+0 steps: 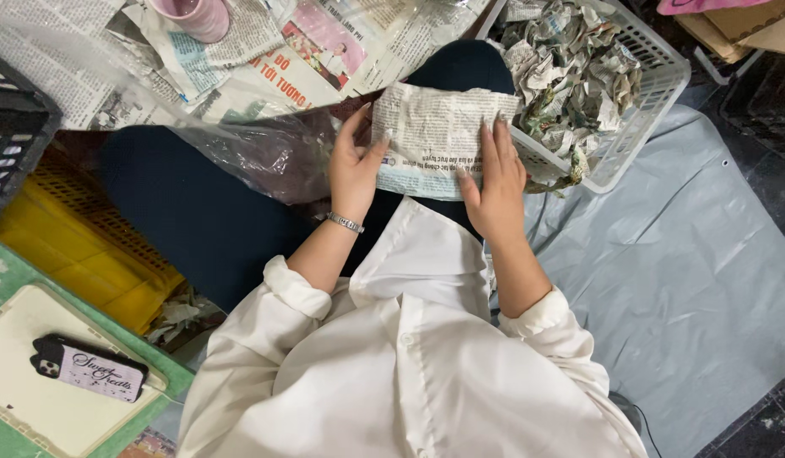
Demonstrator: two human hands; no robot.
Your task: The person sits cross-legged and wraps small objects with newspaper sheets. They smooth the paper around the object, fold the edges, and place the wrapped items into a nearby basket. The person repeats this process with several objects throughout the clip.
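Note:
A creased piece of newspaper (431, 136) lies folded on my lap, over my dark trousers. My left hand (354, 165), with a silver bracelet at the wrist, grips its left edge between thumb and fingers. My right hand (497, 182) lies flat on its right side with the fingers spread and the thumb under the lower edge. Both hands hold the same sheet. A clear plastic bag (265, 148) lies crumpled over my left knee, just left of the left hand.
A white plastic basket (656, 93) with several crumpled newspaper wads stands at the right. Flat newspapers (274, 59) and a pink cup (197, 15) lie ahead. At the left are a yellow crate (78, 246), a black crate (11, 127) and a phone (91, 366) on a white tray. A grey sheet (689, 271) covers the floor.

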